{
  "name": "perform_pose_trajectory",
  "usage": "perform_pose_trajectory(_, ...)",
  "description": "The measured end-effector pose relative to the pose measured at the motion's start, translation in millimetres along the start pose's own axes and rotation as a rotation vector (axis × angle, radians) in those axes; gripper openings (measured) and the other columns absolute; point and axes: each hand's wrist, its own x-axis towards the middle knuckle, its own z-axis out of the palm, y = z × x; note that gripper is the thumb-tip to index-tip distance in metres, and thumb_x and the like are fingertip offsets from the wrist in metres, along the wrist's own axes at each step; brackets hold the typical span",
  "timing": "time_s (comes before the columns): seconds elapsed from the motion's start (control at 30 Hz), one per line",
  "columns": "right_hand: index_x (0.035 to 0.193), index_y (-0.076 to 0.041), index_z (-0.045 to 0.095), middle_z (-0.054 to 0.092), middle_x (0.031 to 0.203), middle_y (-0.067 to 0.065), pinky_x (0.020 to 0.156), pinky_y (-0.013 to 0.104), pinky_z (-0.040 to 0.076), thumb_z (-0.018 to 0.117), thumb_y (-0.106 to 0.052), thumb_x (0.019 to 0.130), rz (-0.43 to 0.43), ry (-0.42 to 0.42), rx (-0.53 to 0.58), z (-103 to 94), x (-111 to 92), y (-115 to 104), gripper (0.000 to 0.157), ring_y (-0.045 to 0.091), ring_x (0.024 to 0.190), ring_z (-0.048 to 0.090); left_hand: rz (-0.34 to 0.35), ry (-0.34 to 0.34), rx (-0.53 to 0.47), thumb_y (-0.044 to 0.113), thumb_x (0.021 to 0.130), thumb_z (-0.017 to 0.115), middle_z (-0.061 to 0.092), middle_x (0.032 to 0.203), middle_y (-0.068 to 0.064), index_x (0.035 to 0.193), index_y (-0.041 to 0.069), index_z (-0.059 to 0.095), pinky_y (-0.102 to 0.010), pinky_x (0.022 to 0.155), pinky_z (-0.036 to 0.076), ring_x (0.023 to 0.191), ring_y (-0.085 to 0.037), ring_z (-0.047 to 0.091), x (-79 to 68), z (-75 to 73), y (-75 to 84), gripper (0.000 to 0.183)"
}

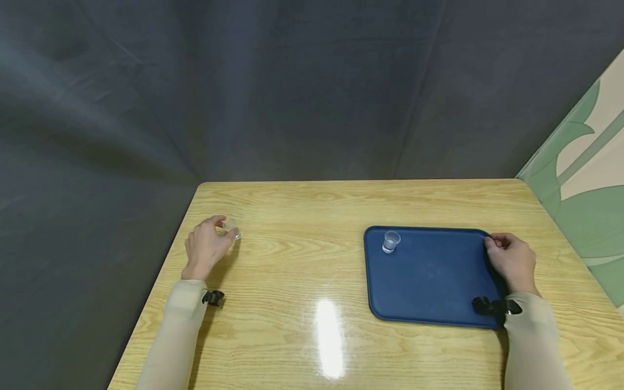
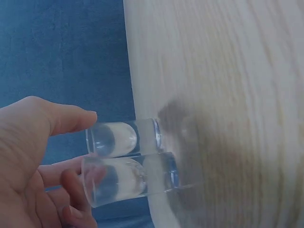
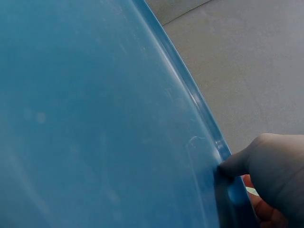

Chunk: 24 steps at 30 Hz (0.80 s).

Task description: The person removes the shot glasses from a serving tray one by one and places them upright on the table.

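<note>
"What is held by the left hand (image 1: 208, 245)?"
"Pinched between its thumb and fingers are two small clear cups (image 2: 128, 175), side by side near the left edge of the table (image 1: 292, 265)."
"And by the right hand (image 1: 515, 261)?"
"The right rim of the blue tray (image 1: 431, 284) is pinched; a third cup (image 1: 391, 242) is carried near its far left corner."

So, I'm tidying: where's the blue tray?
In the head view, the blue tray is at the right side of the table, the right hand gripping its far right corner.
</note>
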Motion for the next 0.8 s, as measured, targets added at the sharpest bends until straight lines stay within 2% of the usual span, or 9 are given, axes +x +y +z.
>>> perform_pose_trajectory(0.37,0.123,0.010,0.068,0.069,0.102,0.025,0.073,0.036,0.037,0.055,-0.025,0.106,0.010,-0.002,-0.002,0.3,-0.9,-0.2,0.041,0.026,0.085,0.057,0.007,0.076,0.024,0.040,0.100,0.070,0.074,0.126,-0.016,0.135,0.007,0.072,-0.034,0.050,0.038,0.054,-0.024,0.050,-3.2,-4.7,15.6,0.048)
perform_pose_trajectory(0.63,0.123,0.010,0.068,0.069,0.101,0.024,0.073,0.036,0.037,0.056,-0.025,0.106,0.013,-0.001,0.000,0.8,-1.6,-0.4,0.040,0.026,0.085,0.058,0.069,0.088,0.025,0.039,0.099,0.071,0.077,0.119,-0.013,0.132,0.009,0.073,-0.033,0.046,0.037,0.050,-0.020,0.049,-6.9,-5.8,34.6,0.044)
perform_pose_trajectory(0.8,0.123,0.010,0.068,0.069,0.101,0.025,0.072,0.036,0.037,0.055,-0.025,0.106,0.009,0.004,-0.006,1.3,0.1,1.8,0.041,0.028,0.086,0.058,0.140,0.055,0.021,0.038,0.099,0.072,0.079,0.117,-0.011,0.130,0.010,0.074,-0.032,0.044,0.036,0.046,-0.017,0.044,-11.4,4.8,49.9,0.043)
